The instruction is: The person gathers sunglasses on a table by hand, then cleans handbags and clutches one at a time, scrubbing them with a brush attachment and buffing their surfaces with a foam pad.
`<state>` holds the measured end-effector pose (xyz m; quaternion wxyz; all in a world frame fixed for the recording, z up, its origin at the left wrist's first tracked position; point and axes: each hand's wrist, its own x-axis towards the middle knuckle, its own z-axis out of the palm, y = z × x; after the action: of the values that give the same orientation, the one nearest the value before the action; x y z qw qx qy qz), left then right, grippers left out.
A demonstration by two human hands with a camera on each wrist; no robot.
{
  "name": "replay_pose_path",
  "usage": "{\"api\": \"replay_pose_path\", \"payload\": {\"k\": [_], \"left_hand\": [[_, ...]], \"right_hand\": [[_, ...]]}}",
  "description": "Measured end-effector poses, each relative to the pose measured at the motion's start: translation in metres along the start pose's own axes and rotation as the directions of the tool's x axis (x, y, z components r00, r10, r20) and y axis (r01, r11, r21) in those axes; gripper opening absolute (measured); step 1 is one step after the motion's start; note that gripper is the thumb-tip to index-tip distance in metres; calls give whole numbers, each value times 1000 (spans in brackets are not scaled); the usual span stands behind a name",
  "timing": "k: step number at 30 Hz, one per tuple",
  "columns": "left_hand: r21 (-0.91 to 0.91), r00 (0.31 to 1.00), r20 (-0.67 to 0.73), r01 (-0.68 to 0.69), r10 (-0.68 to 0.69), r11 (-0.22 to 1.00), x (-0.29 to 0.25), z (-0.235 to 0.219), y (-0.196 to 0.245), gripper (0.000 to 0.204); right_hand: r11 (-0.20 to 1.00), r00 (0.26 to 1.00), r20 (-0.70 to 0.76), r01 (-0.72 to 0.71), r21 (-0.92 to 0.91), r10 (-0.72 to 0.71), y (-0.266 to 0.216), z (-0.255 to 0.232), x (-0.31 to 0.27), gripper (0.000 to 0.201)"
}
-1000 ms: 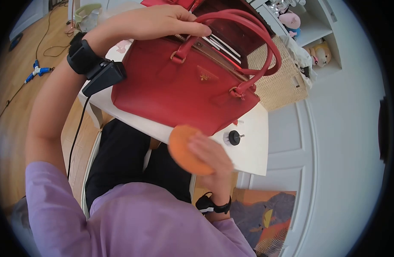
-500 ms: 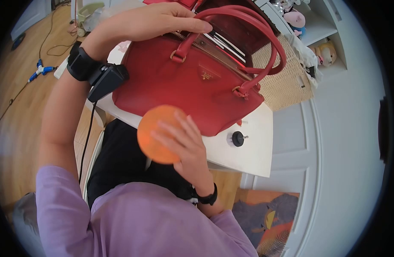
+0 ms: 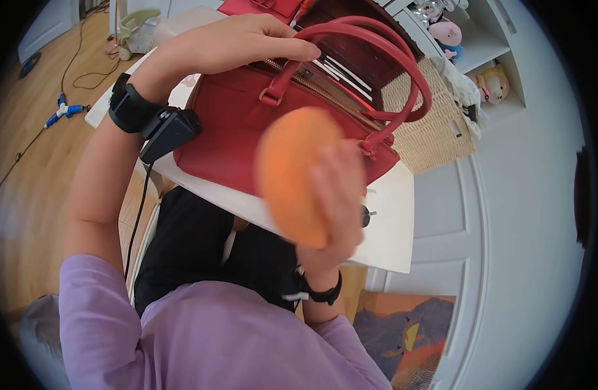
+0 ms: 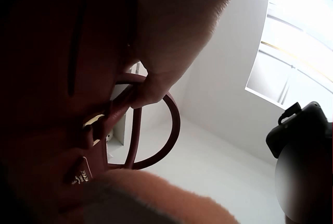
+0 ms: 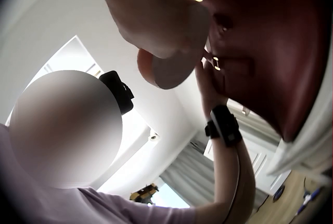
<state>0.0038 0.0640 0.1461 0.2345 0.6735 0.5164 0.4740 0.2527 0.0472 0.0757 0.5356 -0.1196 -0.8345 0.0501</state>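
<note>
A red leather handbag (image 3: 237,136) with its zip open stands on the white table; flat items show inside. My left hand (image 3: 237,44) lies over its top edge and grips the base of one handle between thumb and fingers, as the left wrist view also shows. My right hand (image 3: 338,201), blurred, holds a round, fuzzy orange pad (image 3: 295,175) in front of the bag's front face. The pad's flat greyish side (image 5: 179,70) appears in the right wrist view. In the head view it hides the bag's gold logo.
A black-based round brush (image 3: 366,216) lies on the white table (image 3: 390,240), partly behind my right hand. Past the bag stand a woven basket (image 3: 429,130) and another red bag (image 3: 263,8). Shelves with soft toys (image 3: 490,84) stand at the right.
My right hand with the orange pad first moved left below the bag, then up and right in front of it, turning the pad edgewise. The left hand has stayed on the handle.
</note>
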Motion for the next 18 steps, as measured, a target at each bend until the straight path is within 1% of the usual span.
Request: {"api": "replay_pose_path", "payload": {"k": [1,2,3,4,5,6,8,9,10,11,12,13,14,15,16,17,18], "left_hand": [[0,1000,2,-4,4,1000,-1,-1,4,44],[17,999,34,26,-27,1000,-2,-2,9,44],[36,996,64,56,-58,998,-3,-4,12,44],[39,997,59,53,-55,998,-2,-4,9,44],[17,998,55,42,-43,999,1,-2,3,44],[-7,998,50,33,-32,999,2,-1,0,44],[0,999,36,18,-18,1000,1,0,-1,44],[3,998,51,39,-39,999,1,-1,0,43],[3,996,72,61,-61,998,1,0,0,42],[0,995,78,57,-57,998,0,0,2,42],[79,997,77,19,-25,997,-2,0,6,39],[157,997,80,-21,8,987,-3,0,7,37],[154,996,83,-29,16,988,-4,1,6,37],[134,998,66,-14,5,991,-5,1,5,34],[114,999,49,1,-7,993,-5,0,4,32],[136,997,78,-26,16,990,-4,-2,3,27],[136,996,83,-29,17,990,-6,-4,0,27]], "right_hand": [[998,991,-136,-19,-65,10,2,3,5,59],[998,991,-137,-15,-68,6,4,0,6,59],[982,996,88,39,-182,-23,7,-3,7,61],[953,951,309,118,-278,-27,9,-5,6,62],[976,914,402,124,-177,-43,5,-4,1,64],[989,840,538,-127,76,66,1,-6,-7,60],[986,927,375,-88,139,29,2,-12,-12,56],[998,989,147,-23,51,15,7,-18,-15,53],[998,996,-86,15,-53,-20,11,-25,-18,50],[983,953,-295,-122,-137,77,12,-30,-20,47],[945,856,-498,-267,-188,142,13,-35,-20,44],[944,854,-501,-267,-195,138,19,-40,-22,44],[925,913,-367,-283,-255,178,27,-46,-24,41],[904,948,-226,-288,-314,223,33,-52,-25,39],[903,948,-231,-287,-318,220,30,-60,-28,39],[906,930,-219,-346,-244,296,21,-71,-35,36],[896,904,-201,-410,-169,376,17,-79,-41,34]]}}
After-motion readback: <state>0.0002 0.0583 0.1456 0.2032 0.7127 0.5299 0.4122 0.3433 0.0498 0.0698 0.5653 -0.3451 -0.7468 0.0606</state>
